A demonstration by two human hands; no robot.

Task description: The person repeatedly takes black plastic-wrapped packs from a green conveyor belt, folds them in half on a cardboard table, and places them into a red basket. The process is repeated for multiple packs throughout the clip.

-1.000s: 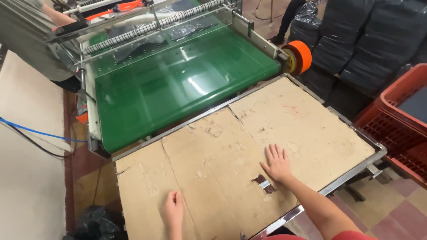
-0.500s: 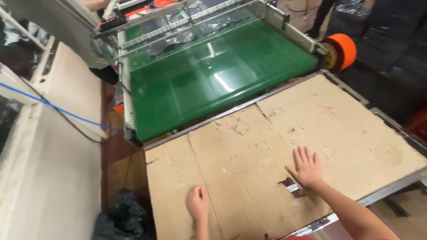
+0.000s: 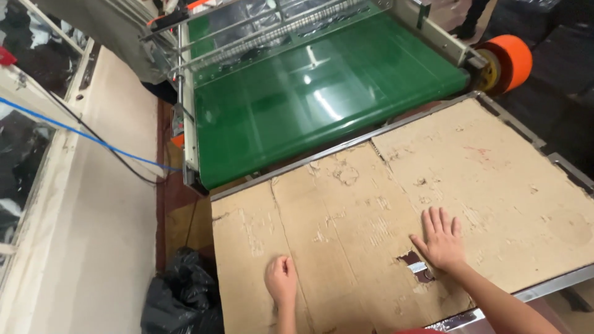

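Left hand (image 3: 282, 279) curling into a loose fist, knuckles up, forearm running straight back toward the body. Right hand (image 3: 440, 238) lying flat, palm down, fingers (image 3: 436, 218) stretching forward and slightly spread, thumb angling out to the left, bare forearm slanting down to the right.

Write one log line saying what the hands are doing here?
left hand: fist resting on cardboard sheet | right hand: flat, fingers spread, beside torn hole | green conveyor belt: behind

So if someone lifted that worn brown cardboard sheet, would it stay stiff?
Probably not: the worn brown cardboard sheet shows creases and a torn hole beside the right hand, so it would likely sag. It looks light, and may slide if pushed.
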